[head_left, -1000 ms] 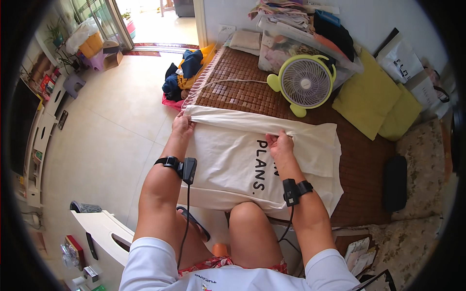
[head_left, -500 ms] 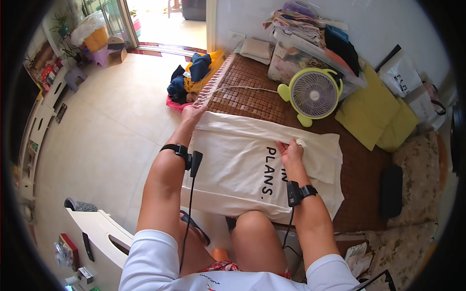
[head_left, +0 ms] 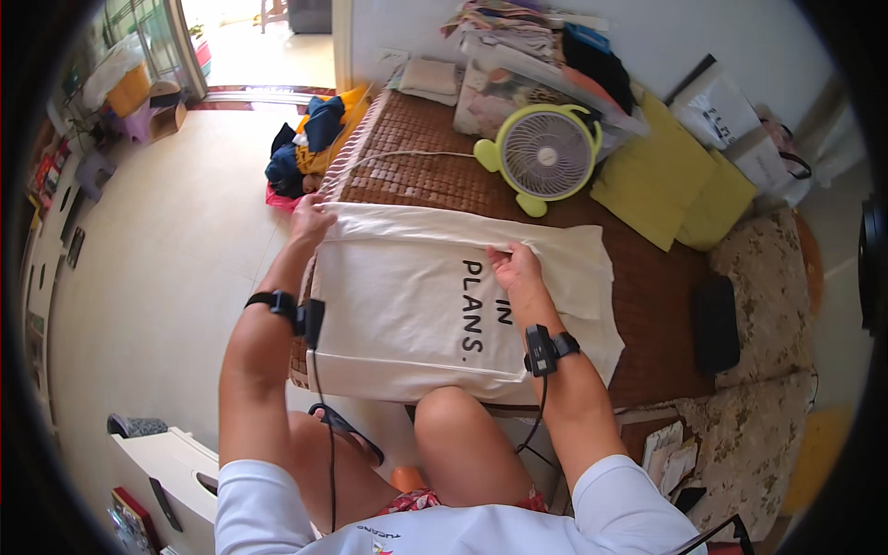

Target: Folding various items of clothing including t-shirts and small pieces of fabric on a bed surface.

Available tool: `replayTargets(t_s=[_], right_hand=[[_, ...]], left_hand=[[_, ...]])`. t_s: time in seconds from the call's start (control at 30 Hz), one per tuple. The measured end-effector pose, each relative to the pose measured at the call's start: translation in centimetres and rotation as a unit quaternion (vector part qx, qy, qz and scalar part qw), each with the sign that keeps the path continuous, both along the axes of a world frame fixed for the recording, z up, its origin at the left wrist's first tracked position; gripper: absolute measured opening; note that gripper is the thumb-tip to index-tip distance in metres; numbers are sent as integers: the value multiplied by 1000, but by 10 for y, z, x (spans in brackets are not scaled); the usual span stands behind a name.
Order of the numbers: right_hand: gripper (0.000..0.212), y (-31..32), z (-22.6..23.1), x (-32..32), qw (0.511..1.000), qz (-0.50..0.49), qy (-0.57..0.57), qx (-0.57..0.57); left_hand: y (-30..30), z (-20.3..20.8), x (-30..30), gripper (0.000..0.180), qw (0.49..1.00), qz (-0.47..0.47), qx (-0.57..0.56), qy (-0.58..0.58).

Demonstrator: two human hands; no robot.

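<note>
A cream T-shirt (head_left: 398, 296) with black lettering lies folded lengthwise across the brown mat, its near edge above my knees. At its far left corner, my left hand (head_left: 313, 220) is closed, pinching the fabric. My right hand (head_left: 516, 266) reaches over the shirt's middle, thumb and fingers closed on the edge of the folded strip along the far side, just beyond the lettering. Part of that grip is hidden by the hand itself. Both forearms wear a black strap with a small cabled device.
A green fan (head_left: 546, 153) stands beyond the shirt, its cord running left over the woven mat (head_left: 421, 139). Behind it is a clear bin (head_left: 490, 79) heaped with clothes. Yellow-green cloth (head_left: 657, 176) lies to the right, a dark case (head_left: 716, 324) nearer. More clothes (head_left: 319, 129) sit far left.
The whole view has shifted, so everything sits further left. The bunched fabric by my right hand lies flatter, and more lettering shows. My left hand stays at the corner.
</note>
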State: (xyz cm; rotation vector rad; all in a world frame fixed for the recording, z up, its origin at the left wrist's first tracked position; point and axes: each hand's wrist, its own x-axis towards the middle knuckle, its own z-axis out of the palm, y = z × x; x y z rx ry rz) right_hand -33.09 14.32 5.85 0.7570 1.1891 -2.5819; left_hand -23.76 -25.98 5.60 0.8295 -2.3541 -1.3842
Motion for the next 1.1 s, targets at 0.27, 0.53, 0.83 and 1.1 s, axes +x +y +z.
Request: replayTargets(t_s=[0.27,0.53,0.83,1.1], right_hand=[[12,76,40,47,806,54,185,559],[28,254,33,46,708,96,90,694],[41,257,22,55,742,201,80,635],[31,268,35,80,665,372,117,637]], left_hand=[[22,36,72,49,985,-60,-159,-41],[125,142,125,31,966,-204,116,-107],[316,97,51,33,893,-288,300,-171],[400,32,19,54,948,-241,-66,-199]])
